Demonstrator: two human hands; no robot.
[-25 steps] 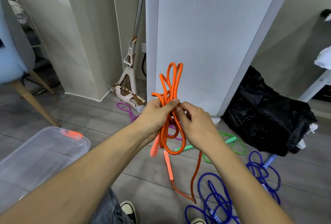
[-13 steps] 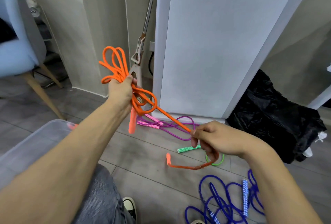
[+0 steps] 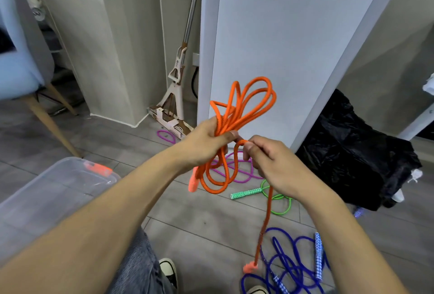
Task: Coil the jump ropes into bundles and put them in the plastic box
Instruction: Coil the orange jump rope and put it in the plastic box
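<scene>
At centre frame the left hand (image 3: 206, 140) gripped the orange jump rope (image 3: 237, 115) by its gathered loops, which fanned above the fist and drooped beneath it. Just right of it, the right hand (image 3: 272, 164) pinched a small bend of the same rope, the tail dangling to a handle near the floor at lower centre. The plastic box (image 3: 56, 190) sat at lower left. Purple rope (image 3: 237, 167), green rope (image 3: 279, 202) and blue rope (image 3: 288, 263) lay on the floor.

Four jump ropes (image 3: 237, 115), one plastic box (image 3: 58, 190)
</scene>
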